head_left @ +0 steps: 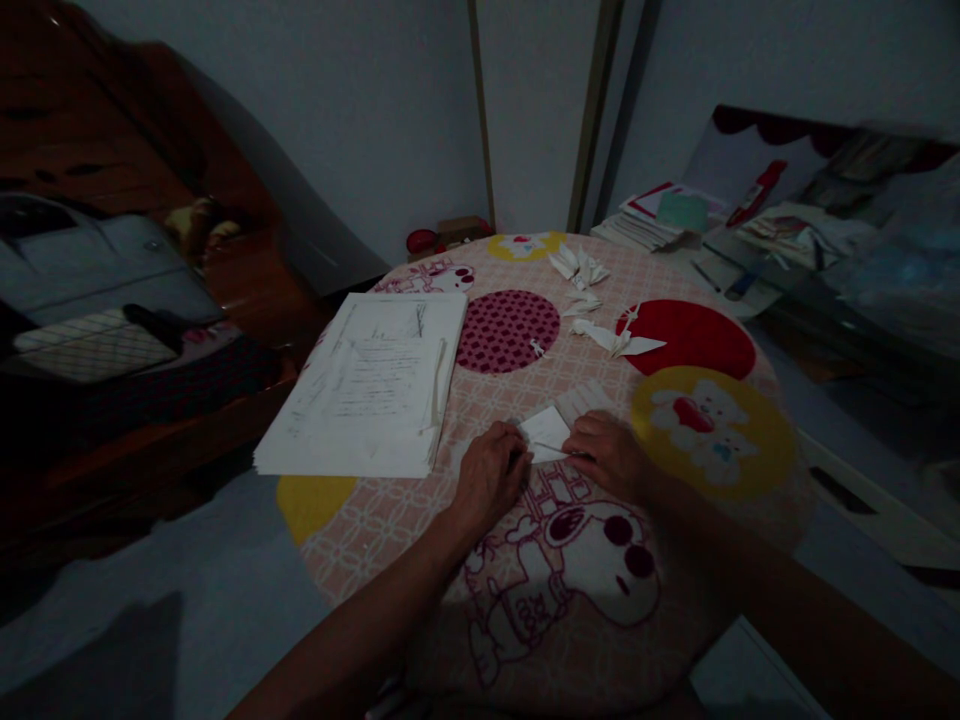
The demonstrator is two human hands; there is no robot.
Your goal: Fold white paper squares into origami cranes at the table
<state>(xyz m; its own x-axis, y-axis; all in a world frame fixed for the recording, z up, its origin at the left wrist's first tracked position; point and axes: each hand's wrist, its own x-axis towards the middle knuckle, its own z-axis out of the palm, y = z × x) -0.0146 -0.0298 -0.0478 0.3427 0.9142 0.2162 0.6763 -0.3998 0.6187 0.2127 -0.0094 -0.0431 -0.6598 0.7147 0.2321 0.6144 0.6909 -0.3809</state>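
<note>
A small folded piece of white paper [546, 430] lies on the patterned tablecloth [382, 520], between my two hands. My left hand [495, 465] is closed on the paper's left edge, fingers curled together. On the right edge, my right hand [606, 455] pinches the same paper, near a narrow folded strip along its lower side. Beyond the hands, several folded white paper shapes rest on the cloth, among them a winged one [616, 340] and a pointed cluster [577, 267].
A thick stack of printed sheets [367, 390] lies left of my hands. A glass-topped table [787, 270] with papers and a red-capped tube [761, 190] stands at the right. A wooden bench [255, 290] holding a bag [112, 260] is at the left.
</note>
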